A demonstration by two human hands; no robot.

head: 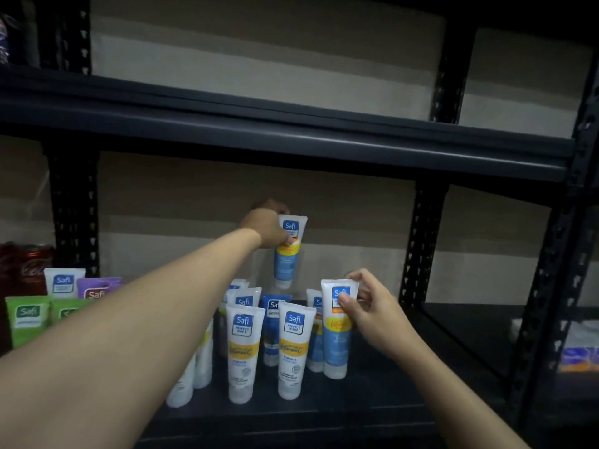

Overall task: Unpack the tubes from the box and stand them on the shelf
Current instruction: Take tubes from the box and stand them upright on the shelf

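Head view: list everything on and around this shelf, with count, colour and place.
shelf: one, black metal, across the view
tube in left hand: one, white, blue and yellow, raised behind the cluster
tube in right hand: one, same colours, right end of the cluster
standing tubes: several, white with yellow bands, shelf centre
dark blue tube: one, middle of the cluster
green tubes: two, far left
purple tube: one, behind the green ones
cola cans: count unclear, red, back left
left hand: grips the raised tube
right hand: fingers pinch the top of its tube
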